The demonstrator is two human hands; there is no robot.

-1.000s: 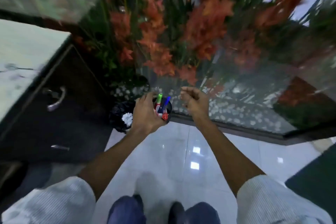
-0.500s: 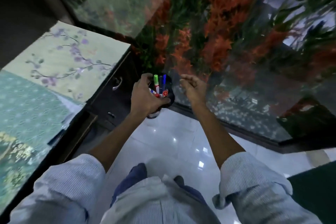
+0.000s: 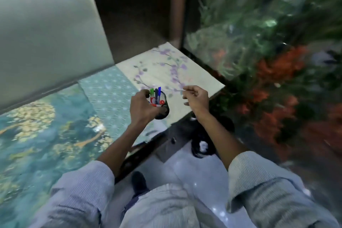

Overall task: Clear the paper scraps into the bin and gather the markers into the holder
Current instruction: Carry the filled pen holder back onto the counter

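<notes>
Fingers of left hand (image 3: 141, 109) around holder (image 3: 162, 104), arm outstretched over table (image 3: 201, 77).

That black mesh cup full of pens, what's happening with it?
A person's left hand grips the black mesh holder, with green, blue and red markers standing in it, above the floral-patterned tabletop. The right hand hovers beside it, loosely curled, holding nothing. A black bin with white paper scraps sits on the floor below.

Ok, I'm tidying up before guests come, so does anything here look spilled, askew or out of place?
Nothing stands out. The left hand grips the holder over the table, with the markers standing inside it. The right hand is loosely curled and holds nothing. The bin sits on the floor with white scraps inside.
</notes>
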